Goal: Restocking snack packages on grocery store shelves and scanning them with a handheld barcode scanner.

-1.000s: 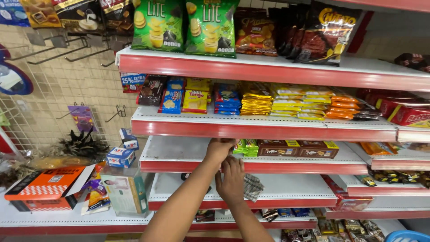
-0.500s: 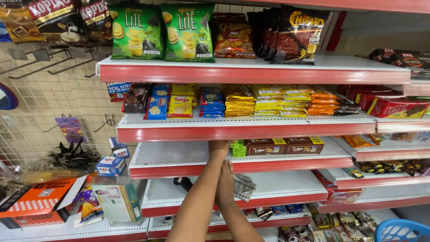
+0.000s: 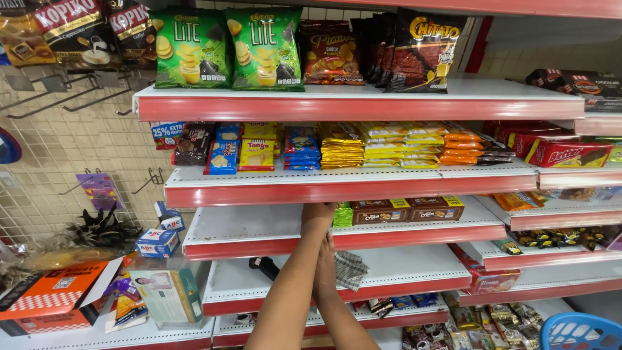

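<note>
Left hand (image 3: 317, 217) reaches beside green packets (image 3: 341, 214) and brown boxes (image 3: 407, 210), grip hidden; right hand (image 3: 326, 266) flat below.

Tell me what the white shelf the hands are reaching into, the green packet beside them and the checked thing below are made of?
The white shelf with a red front edge looks like painted metal: smooth, thin, slightly glossy. The small green packet by the left hand seems to be shiny plastic film. The grey checked cloth beside the right hand looks like woven fabric, soft and rumpled.
</note>
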